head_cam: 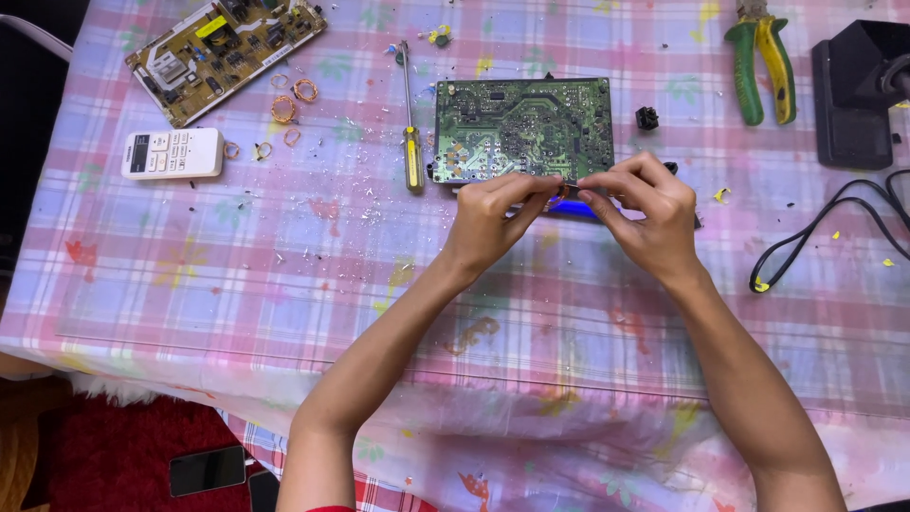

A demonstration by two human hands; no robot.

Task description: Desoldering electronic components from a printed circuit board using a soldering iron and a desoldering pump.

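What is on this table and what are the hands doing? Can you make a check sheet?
Surface: pink and blue checked tablecloth, dusted with small white scraps.
Job's things: green circuit board; small copper-coloured part pinched between both hands.
Clutter: yellow-handled screwdriver, tan circuit board, white remote control, copper wire coils, green and yellow pliers, black box-shaped stand.
Hands: left hand and right hand meet at the part.
Cables: black cable, looped at right.
Surroundings: red rug, dark phone.

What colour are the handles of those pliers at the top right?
Green with yellow, on the pliers, seen clearly in the head view.
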